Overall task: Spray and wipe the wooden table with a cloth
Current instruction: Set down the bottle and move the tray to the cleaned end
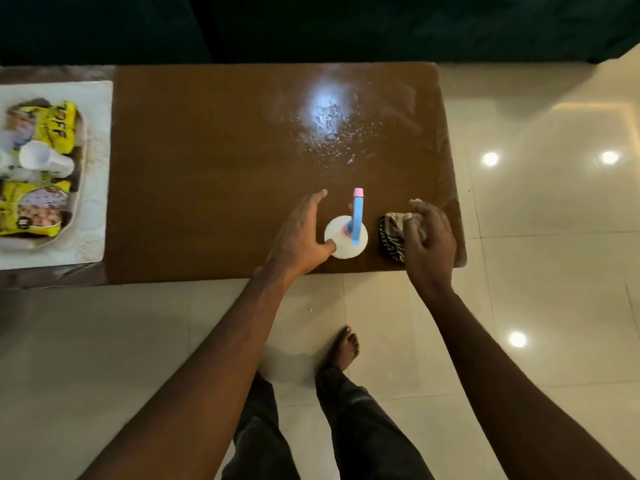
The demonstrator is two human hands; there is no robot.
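Fingers (pixel 314 203) of the left grip (pixel 298 237) are lying spread and nearly straight, pointing away over the table (pixel 207 168) and closing on nothing. Its thumb (pixel 330 243) is touching the near left edge of the bottle (pixel 341 250), while the other fingers are passing just to the left of the bottle without wrapping it.

The bottle is standing upright near the table's front edge, between the two grips. Its round white body is showing from above, and its blue spray head (pixel 357 220) with a pink nozzle (pixel 359 192) is pointing toward the far side.

The right grip (pixel 431 240) is curling down over the cloth (pixel 393 237). Its fingers are bending round the pale folds and its palm is covering the cloth's right part. A dark striped portion is showing to the left of this grip.

The cloth is lying bunched on the table just right of the bottle, apart from it and close to the front right corner.

Beyond the bottle, droplets (pixel 332 133) are glistening across the far right part of the brown tabletop, under a bright patch of glare.

At the table's left end a white mat (pixel 98 188) is carrying a tray (pixel 77 199) with yellow packets (pixel 57 124) and white cups (pixel 43 161), well apart from both grips.

The person is standing on a glossy pale tile floor (pixel 536 289), with one bare foot (pixel 343 348) and dark trousers (pixel 363 427) showing below the arms.
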